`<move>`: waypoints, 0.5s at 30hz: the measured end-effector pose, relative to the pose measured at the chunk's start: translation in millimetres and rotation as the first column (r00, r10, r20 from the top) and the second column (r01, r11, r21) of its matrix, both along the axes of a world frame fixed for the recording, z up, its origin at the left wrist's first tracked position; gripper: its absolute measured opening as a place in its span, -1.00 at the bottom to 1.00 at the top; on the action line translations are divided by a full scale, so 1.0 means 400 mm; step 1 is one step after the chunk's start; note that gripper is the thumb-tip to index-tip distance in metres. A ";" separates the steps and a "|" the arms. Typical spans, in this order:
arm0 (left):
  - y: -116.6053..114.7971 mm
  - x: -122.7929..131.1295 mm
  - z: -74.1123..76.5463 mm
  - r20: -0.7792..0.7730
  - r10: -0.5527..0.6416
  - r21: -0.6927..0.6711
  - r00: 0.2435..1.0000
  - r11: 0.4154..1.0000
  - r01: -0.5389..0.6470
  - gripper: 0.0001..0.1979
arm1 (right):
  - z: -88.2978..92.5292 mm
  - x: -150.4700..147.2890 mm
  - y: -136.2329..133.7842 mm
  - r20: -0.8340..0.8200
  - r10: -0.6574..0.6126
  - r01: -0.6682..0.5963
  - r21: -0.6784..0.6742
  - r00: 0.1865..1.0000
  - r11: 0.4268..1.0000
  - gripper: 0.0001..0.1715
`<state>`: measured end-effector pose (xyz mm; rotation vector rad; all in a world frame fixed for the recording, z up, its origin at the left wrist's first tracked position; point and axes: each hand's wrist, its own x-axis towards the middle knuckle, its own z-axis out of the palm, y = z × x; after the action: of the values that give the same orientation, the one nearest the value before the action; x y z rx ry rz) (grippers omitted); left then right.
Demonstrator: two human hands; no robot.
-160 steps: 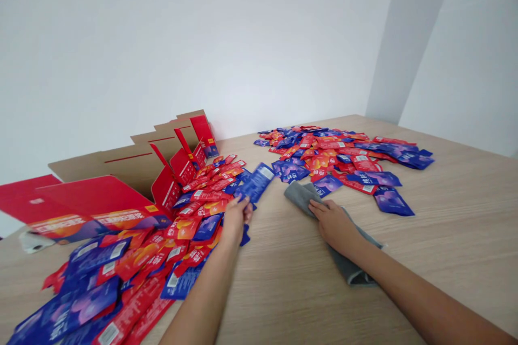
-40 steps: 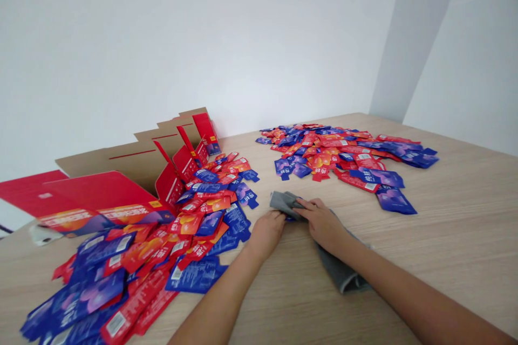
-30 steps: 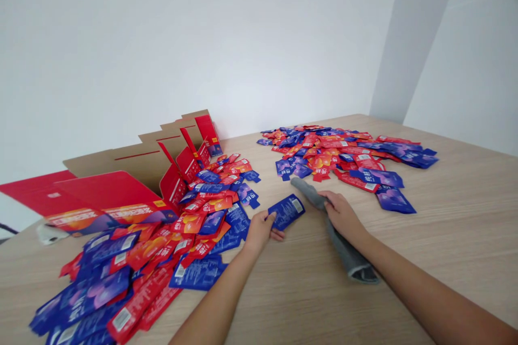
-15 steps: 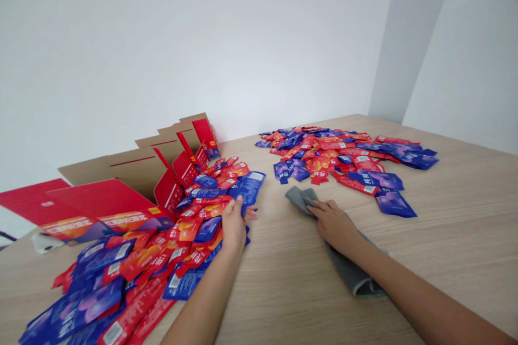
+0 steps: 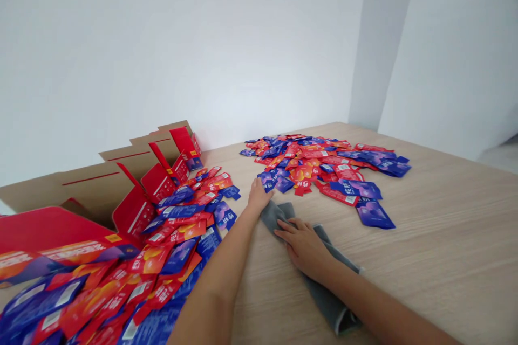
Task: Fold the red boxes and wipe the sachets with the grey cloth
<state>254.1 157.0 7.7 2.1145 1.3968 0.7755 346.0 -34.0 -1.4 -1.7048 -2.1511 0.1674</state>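
My left hand reaches to the near-left edge of the far pile. Its visible fingers are apart at the side of a blue packet; the rest of its fingers are hidden. My right hand rests with spread fingers on a folded grey cloth, pressing it against the wooden table. That cloth lies slantwise, one end close to my left hand and the other under my right forearm. Mixed red and blue packets form the far pile. Another packet pile spreads along my left side.
Open red cardboard boxes stand in a row at the left, brown flaps raised, with packets heaped against them. A white wall rises behind the table. A loose blue packet lies at the far pile's near-right edge.
My left hand has left the blue packet it held over the left pile and moved right to the far pile. My right hand and the cloth have shifted slightly towards me. The view has turned right.
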 end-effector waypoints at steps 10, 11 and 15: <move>-0.083 -0.087 0.015 -0.208 -0.071 -0.071 0.976 0.996 0.057 -0.58 | -0.026 0.045 0.028 -0.271 -0.098 0.122 0.072 0.958 0.990 -0.49; -0.108 -0.107 0.014 -0.186 -0.074 -0.069 0.980 0.996 0.062 -0.59 | -0.030 0.052 0.032 -0.327 -0.110 0.146 0.088 0.939 0.985 -0.50; -0.225 -0.171 -0.005 -0.054 -0.074 -0.099 0.996 0.993 0.069 -0.68 | -0.024 0.063 0.025 -0.521 -0.104 0.272 0.256 0.847 0.928 -0.53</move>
<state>185.7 66.9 5.6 2.1148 1.3518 0.6112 371.2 -24.0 -10.8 -1.4718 -1.5226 0.1692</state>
